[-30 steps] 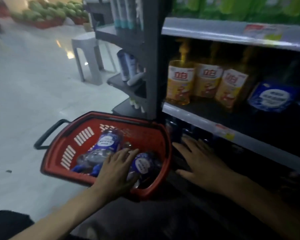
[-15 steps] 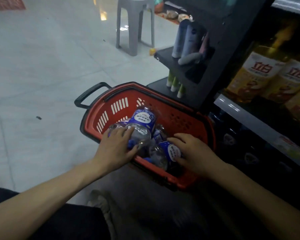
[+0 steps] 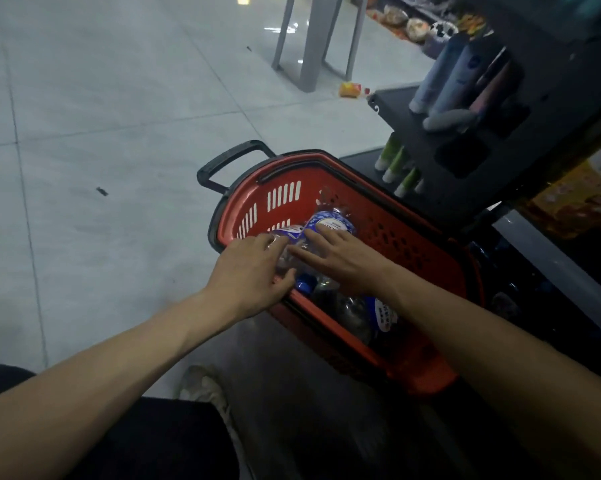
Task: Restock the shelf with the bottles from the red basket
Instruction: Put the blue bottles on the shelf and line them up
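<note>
The red basket point(image 3: 427, 258) with a black handle point(image 3: 229, 164) stands on the floor beside the shelf point(image 3: 548, 251). Several clear bottles with blue labels lie inside it. My left hand point(image 3: 250, 275) reaches over the near rim and grips one bottle point(image 3: 287, 237) between fingers and thumb. My right hand point(image 3: 344, 258) lies with spread, fairly straight fingers on the neighbouring bottle point(image 3: 333, 221). Another bottle point(image 3: 375, 313) lies at the near end of the basket, partly under my right forearm. A blue cap point(image 3: 306, 284) shows between my hands.
An end rack point(image 3: 465, 147) right behind the basket carries standing tubes point(image 3: 454, 74) and small green tubes point(image 3: 396, 164). Yellow bottles point(image 3: 576, 202) fill the shelf level at right. A grey plastic stool point(image 3: 319, 39) stands on the tiled floor beyond. My shoe point(image 3: 205, 386) is just before the basket.
My view has dropped from the shelf to the basket. The right hand came off the low shelf into the basket, then moved left to a bottle beside the left hand.
</note>
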`<state>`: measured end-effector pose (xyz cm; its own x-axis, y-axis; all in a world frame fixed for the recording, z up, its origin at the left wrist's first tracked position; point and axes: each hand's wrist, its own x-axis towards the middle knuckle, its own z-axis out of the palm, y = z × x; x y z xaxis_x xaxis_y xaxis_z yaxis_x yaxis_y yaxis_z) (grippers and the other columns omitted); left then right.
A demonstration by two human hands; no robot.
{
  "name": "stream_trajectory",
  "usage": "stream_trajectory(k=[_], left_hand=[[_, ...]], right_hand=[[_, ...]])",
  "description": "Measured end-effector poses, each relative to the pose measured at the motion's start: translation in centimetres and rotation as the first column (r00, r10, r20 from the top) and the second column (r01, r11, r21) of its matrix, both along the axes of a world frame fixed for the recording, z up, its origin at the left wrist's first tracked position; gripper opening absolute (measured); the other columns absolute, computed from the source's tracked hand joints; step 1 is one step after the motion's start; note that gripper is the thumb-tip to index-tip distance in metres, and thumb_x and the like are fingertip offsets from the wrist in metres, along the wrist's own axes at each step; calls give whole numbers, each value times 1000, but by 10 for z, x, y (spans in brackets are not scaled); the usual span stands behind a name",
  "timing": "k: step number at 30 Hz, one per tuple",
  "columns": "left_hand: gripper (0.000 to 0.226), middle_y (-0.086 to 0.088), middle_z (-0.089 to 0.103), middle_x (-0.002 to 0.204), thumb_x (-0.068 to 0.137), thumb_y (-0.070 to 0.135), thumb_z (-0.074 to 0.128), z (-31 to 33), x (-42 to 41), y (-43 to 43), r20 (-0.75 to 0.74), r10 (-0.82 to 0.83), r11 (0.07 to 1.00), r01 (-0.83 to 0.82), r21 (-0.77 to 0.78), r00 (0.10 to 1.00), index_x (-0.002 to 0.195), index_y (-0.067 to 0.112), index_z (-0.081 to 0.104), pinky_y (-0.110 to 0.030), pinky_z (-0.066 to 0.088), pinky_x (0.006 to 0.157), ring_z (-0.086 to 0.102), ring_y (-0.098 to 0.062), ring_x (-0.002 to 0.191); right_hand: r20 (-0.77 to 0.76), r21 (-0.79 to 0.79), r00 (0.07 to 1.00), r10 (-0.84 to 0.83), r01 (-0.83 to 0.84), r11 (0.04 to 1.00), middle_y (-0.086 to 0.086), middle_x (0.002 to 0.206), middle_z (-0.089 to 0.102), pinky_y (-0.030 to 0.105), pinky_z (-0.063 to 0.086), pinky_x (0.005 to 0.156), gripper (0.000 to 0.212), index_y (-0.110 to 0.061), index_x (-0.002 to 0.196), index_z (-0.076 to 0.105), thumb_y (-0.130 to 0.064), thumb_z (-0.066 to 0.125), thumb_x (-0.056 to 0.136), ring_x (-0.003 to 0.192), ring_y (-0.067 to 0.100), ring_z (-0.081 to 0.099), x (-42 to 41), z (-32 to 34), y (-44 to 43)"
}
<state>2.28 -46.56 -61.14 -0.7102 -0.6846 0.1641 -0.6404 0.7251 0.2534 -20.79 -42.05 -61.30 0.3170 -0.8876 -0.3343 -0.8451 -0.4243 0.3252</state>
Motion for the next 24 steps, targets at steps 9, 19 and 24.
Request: stream_trajectory(k=[9,19,24], left_hand=[[60,-1,68,127,94,56,48,-3,-2,1,-24,15,1000,-14,23,1000,143,21,54,-42,48,97,63,-23,114],[57,3,55,142,98,20,62,10,-3,-2,-478,229,955,-101,278,848,152,24,44,-39,57,98,59,-19,123],[44,4,55,137,106,19,53,24,-13,-4,-625,487,845,-149,513,610,148,27,46,-26,58,92,58,-12,122]], right_hand=[[3,-31,1000,14,-14,999,25,165,12,64,33,114,130,-27,161,-11,-39,85,74,151,48,16,-1,-13,0],[449,-153,867,-215,311,938,14,154,37,56,49,104,111,-21,157,22,-45,85,68,140,36,41,12,-1,-7],[795,-120,528,-300,621,775,7,146,43,42,54,88,108,-29,153,22,-39,89,68,116,22,57,23,26,-10]])
